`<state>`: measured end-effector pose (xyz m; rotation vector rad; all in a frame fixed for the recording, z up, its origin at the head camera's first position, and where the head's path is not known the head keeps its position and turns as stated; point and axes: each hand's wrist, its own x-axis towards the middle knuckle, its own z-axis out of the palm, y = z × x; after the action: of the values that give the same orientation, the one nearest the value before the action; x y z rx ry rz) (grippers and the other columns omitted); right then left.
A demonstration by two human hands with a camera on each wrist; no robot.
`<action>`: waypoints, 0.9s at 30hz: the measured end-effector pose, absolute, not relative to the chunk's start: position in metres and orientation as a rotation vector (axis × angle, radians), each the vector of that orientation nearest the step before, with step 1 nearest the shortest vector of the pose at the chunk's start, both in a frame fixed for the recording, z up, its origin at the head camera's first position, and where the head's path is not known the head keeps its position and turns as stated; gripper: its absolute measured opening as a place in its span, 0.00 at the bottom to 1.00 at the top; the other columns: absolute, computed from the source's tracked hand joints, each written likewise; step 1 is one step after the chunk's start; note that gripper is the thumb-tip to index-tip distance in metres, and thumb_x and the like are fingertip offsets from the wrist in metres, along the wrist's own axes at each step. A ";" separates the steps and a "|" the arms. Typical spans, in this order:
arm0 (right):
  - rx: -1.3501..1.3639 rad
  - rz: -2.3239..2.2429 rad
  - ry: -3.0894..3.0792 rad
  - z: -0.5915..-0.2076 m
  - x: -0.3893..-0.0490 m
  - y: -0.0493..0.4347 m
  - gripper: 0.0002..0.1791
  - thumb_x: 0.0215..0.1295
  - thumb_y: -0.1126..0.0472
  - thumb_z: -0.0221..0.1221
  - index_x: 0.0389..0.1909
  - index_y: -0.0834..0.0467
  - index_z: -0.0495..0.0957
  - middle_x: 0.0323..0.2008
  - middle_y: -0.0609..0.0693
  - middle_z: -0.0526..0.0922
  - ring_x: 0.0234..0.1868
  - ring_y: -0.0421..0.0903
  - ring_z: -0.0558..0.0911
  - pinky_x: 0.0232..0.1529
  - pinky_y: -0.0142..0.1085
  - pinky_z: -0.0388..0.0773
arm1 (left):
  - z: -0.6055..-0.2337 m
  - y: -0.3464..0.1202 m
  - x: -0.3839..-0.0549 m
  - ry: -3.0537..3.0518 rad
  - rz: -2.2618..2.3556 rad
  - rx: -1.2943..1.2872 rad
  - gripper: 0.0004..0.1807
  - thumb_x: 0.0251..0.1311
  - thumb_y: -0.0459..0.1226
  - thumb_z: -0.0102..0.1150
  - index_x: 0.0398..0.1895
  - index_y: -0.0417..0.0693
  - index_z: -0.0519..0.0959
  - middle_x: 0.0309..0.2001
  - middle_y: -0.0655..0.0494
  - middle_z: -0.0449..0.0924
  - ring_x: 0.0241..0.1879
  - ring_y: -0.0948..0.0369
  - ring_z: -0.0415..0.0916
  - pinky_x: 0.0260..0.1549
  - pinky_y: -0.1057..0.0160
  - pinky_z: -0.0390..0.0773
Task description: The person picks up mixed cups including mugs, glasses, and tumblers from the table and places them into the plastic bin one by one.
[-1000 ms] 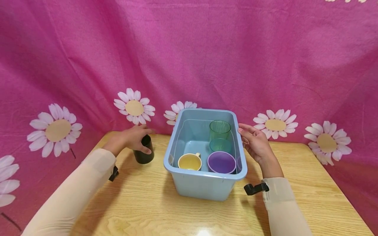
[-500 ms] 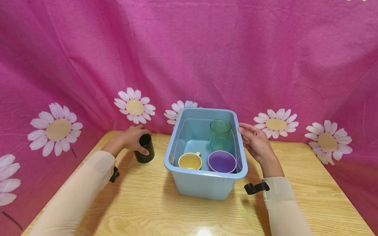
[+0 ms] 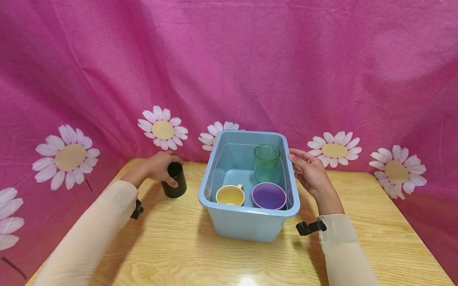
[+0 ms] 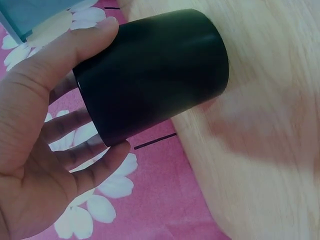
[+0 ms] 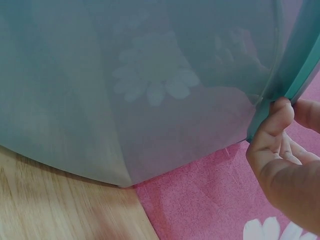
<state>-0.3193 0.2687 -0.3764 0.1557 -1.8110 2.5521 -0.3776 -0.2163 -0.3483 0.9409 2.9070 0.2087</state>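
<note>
My left hand (image 3: 159, 167) holds a black cylindrical cup (image 3: 177, 187) near its rim, thumb on the near side and fingers around the far side. The cup stands upright on the table, left of a light blue plastic bin (image 3: 247, 226). In the left wrist view, the thumb and fingers of the left hand (image 4: 45, 135) are spread around the rim end of the cup (image 4: 155, 75). My right hand (image 3: 312, 174) pinches the bin's right rim. The right wrist view has the right hand (image 5: 282, 160) at that rim, beside the bin's wall (image 5: 90, 100).
Inside the bin are a yellow mug (image 3: 230, 195), a purple bowl-like cup (image 3: 269, 196) and a clear green tumbler (image 3: 266, 157). A teal round shape (image 3: 267, 176) below the tumbler may be its base; I cannot tell. Behind the wooden table (image 3: 171, 246) hangs a pink flowered cloth (image 3: 257, 71).
The left thumb and fingers have settled lower and closer around the black cup. The right hand and the bin have stayed in place.
</note>
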 end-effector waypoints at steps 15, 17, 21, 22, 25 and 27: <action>0.143 2.540 -1.829 -0.376 -0.319 0.269 0.18 0.71 0.62 0.64 0.58 0.60 0.76 0.37 0.45 0.89 0.34 0.38 0.87 0.37 0.29 0.84 | -0.313 -0.214 -0.375 2.881 0.206 1.045 0.37 0.42 0.48 0.84 0.56 0.43 0.82 0.47 0.49 0.77 0.47 0.51 0.74 0.45 0.50 0.79; 0.151 2.545 -1.822 -0.376 -0.320 0.269 0.17 0.71 0.62 0.64 0.58 0.60 0.76 0.36 0.46 0.89 0.34 0.38 0.87 0.36 0.29 0.84 | -0.306 -0.212 -0.373 2.887 0.187 1.057 0.36 0.41 0.47 0.84 0.56 0.44 0.83 0.48 0.49 0.77 0.48 0.51 0.74 0.46 0.50 0.79; 0.156 2.548 -1.814 -0.376 -0.320 0.269 0.17 0.71 0.63 0.63 0.57 0.61 0.76 0.36 0.46 0.89 0.34 0.38 0.87 0.36 0.29 0.84 | -0.292 -0.208 -0.369 2.894 0.169 1.102 0.35 0.40 0.44 0.86 0.54 0.46 0.83 0.50 0.48 0.77 0.49 0.50 0.73 0.47 0.49 0.78; 0.156 2.547 -1.812 -0.376 -0.320 0.269 0.17 0.71 0.63 0.63 0.57 0.61 0.76 0.36 0.46 0.89 0.34 0.38 0.87 0.36 0.29 0.84 | -0.288 -0.207 -0.367 2.894 0.161 1.111 0.35 0.39 0.44 0.86 0.54 0.47 0.83 0.50 0.49 0.77 0.49 0.50 0.73 0.47 0.50 0.77; 0.157 2.550 -1.809 -0.376 -0.320 0.269 0.17 0.71 0.63 0.63 0.57 0.61 0.77 0.36 0.46 0.89 0.33 0.38 0.87 0.36 0.29 0.84 | -0.279 -0.204 -0.365 2.892 0.148 1.157 0.35 0.38 0.43 0.87 0.54 0.47 0.83 0.50 0.48 0.77 0.49 0.49 0.73 0.47 0.50 0.77; 0.148 2.548 -1.808 -0.376 -0.320 0.269 0.16 0.71 0.63 0.64 0.57 0.60 0.77 0.36 0.45 0.89 0.33 0.38 0.87 0.35 0.29 0.83 | -0.272 -0.201 -0.364 2.889 0.142 1.192 0.35 0.37 0.42 0.87 0.53 0.47 0.83 0.50 0.48 0.77 0.49 0.49 0.74 0.47 0.50 0.77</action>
<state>-0.3201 0.2694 -0.3760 0.1480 -1.8077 2.5485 -0.3636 -0.2013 -0.2725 1.1924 2.8891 0.1421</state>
